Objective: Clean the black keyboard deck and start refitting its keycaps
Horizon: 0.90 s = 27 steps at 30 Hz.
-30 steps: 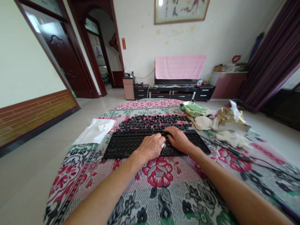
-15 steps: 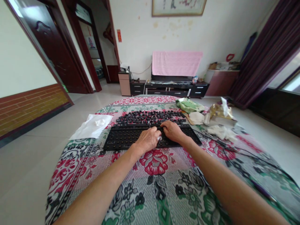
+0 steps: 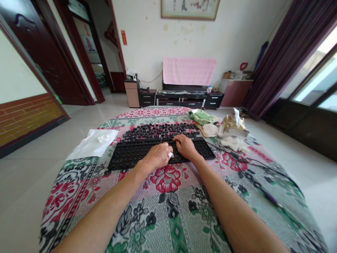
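Note:
A black keyboard base (image 3: 131,154) with its keycaps removed lies on a floral tablecloth (image 3: 168,203). A heap of loose black keycaps (image 3: 158,130) sits just behind it. My left hand (image 3: 156,157) rests on the base with its fingers curled around a small white wad (image 3: 170,155). Close beside it, my right hand (image 3: 185,147) presses down on the base with bent fingers; what is under them is hidden.
A white tissue sheet (image 3: 92,147) with a crumpled wad lies left of the keyboard. Green packaging (image 3: 201,116), crumpled wrappers (image 3: 231,123) and white tissues (image 3: 233,143) lie at the right. A dark cable (image 3: 252,163) runs along the table's right side.
Both hands stay on the keyboard base in the same grip. The camera has tilted and turned, so everything sits lower and further left in view.

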Tool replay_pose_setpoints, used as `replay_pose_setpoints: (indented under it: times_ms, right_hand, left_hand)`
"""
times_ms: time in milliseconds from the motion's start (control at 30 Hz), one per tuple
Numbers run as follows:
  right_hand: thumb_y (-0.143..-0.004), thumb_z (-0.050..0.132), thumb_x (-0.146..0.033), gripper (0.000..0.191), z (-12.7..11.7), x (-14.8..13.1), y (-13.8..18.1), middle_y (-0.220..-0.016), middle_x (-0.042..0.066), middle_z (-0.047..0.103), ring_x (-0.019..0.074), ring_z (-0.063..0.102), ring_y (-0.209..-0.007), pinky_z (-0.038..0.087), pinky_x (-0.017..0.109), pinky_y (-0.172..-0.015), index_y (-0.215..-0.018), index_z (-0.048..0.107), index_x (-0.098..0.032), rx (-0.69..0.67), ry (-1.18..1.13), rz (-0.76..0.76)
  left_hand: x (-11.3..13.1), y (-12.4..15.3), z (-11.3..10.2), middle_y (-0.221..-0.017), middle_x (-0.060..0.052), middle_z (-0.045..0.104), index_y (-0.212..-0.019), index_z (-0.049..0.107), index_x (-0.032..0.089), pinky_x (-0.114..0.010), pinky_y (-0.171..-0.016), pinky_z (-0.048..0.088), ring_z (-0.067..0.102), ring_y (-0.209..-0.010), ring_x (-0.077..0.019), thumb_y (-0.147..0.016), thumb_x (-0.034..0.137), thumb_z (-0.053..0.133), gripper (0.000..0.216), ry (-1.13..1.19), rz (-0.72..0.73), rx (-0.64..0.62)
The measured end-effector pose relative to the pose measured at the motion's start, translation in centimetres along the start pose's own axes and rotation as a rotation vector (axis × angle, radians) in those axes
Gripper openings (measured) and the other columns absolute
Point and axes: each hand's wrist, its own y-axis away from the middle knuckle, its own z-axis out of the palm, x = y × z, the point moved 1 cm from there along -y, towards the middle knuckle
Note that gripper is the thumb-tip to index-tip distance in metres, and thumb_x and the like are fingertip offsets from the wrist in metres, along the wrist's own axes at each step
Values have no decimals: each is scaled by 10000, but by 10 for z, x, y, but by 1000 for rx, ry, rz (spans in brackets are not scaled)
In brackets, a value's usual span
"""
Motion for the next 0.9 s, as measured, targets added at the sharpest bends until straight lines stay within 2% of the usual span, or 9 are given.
replay_pose_setpoints:
  times_ms: [233, 433, 700, 900]
  right_hand:
    - [-748, 436, -59, 257, 2, 2, 0, -925, 77, 646, 165, 579, -891, 436, 280, -854, -867, 645, -151, 21, -25, -5]
    - [-751, 436, -63, 256, 3, 2, 1, -925, 61, 644, 159, 575, -897, 432, 277, -857, -857, 643, -170, 24, -38, 9]
    - [-751, 432, -58, 255, 3, 0, 0, -911, 66, 641, 160, 564, -896, 424, 270, -856, -854, 644, -157, 20, -36, 10]
    - [-757, 436, -60, 256, 2, 1, -1, -929, 68, 643, 157, 563, -905, 419, 274, -865, -867, 645, -159, -15, -42, 27]
  left_hand:
    - [-2, -1, -3, -756, -71, 590, -754, 625, 157, -283, -623, 404, 560, -682, -174, -808, 191, 431, 204, 14, 75, -61]
    - [3, -6, 8, -797, -53, 573, -824, 630, 172, -264, -644, 406, 551, -709, -157, -817, 188, 426, 205, 92, 105, 50]
    - [3, -9, 9, -746, -32, 572, -784, 643, 172, -242, -646, 397, 534, -681, -134, -827, 198, 444, 205, 175, 207, 4]
    - [6, -7, 18, -784, -39, 562, -858, 648, 177, -244, -673, 405, 538, -737, -142, -838, 203, 437, 214, 209, 147, 68]
